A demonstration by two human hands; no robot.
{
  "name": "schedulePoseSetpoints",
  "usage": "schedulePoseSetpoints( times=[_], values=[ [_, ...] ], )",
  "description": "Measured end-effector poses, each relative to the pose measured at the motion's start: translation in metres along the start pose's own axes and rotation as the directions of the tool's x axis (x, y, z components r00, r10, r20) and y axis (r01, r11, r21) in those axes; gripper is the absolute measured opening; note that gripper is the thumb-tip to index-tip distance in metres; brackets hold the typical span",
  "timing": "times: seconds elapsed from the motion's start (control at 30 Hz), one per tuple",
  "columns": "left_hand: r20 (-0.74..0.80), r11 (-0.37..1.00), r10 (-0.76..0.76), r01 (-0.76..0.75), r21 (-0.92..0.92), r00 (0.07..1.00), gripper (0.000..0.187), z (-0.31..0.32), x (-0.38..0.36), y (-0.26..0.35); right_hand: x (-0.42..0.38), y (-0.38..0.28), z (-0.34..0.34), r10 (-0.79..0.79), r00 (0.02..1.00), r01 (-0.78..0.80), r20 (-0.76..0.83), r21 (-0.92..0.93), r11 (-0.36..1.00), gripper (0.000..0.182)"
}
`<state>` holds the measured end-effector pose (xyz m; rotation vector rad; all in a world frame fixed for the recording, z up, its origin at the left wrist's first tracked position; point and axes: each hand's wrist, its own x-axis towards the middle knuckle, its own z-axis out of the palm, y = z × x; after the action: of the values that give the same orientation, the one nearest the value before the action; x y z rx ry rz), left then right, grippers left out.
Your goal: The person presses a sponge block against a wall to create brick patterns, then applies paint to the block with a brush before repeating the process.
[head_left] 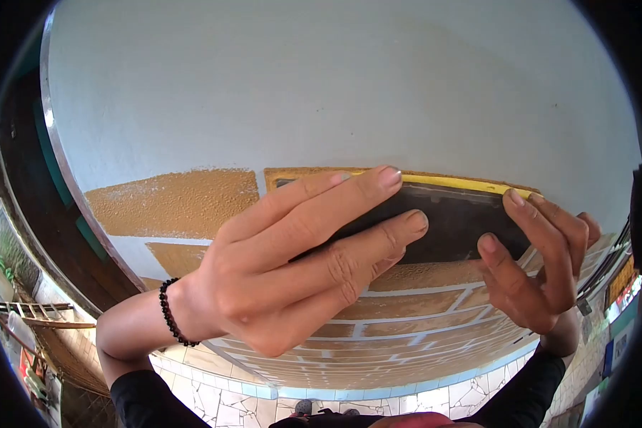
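Observation:
A flat black rectangular plate (453,221) with a yellow strip (453,182) along its top edge lies against the wall, over a tan brick shape. My left hand (299,257), a black bead bracelet (170,314) at its wrist, covers the plate's left part. Its fingertips reach the top edge and the black face. At the right end, my right hand (538,253) holds the plate with one fingertip at the upper edge and the thumb low on the face. Textured tan coating shows as a thin border above the yellow strip. Both palms are hidden.
Beside the plate is a rough tan brick patch (178,203) on the pale wall (335,85). Rows of tan bricks with pale joints (406,332) run down to the tiled floor (235,410). A dark door (43,171) stands left, near a wooden ladder-like frame (32,308).

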<state>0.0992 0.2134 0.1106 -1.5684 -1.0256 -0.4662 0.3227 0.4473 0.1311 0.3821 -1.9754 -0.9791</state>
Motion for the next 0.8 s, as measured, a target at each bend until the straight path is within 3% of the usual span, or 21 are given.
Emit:
schedulePoseSetpoints(
  times=[0.27,0.53,0.8],
  values=[
    [0.01,1.0,0.008,-0.008,-0.027,1.0,0.022,-0.001,0.002,-0.002,-0.002,-0.004,0.005,0.017,1.0,-0.017,-0.014,-0.012,1.0,0.056],
    [0.006,1.0,0.002,-0.001,-0.02,1.0,0.022,0.0,0.001,0.002,0.001,-0.006,-0.006,0.024,0.997,-0.024,0.074,-0.003,1.0,0.056],
    [0.062,1.0,-0.013,0.012,0.004,0.998,0.023,-0.007,0.003,0.002,0.0,-0.009,0.0,0.051,0.999,-0.051,-0.007,-0.045,0.998,0.055]
  ],
)
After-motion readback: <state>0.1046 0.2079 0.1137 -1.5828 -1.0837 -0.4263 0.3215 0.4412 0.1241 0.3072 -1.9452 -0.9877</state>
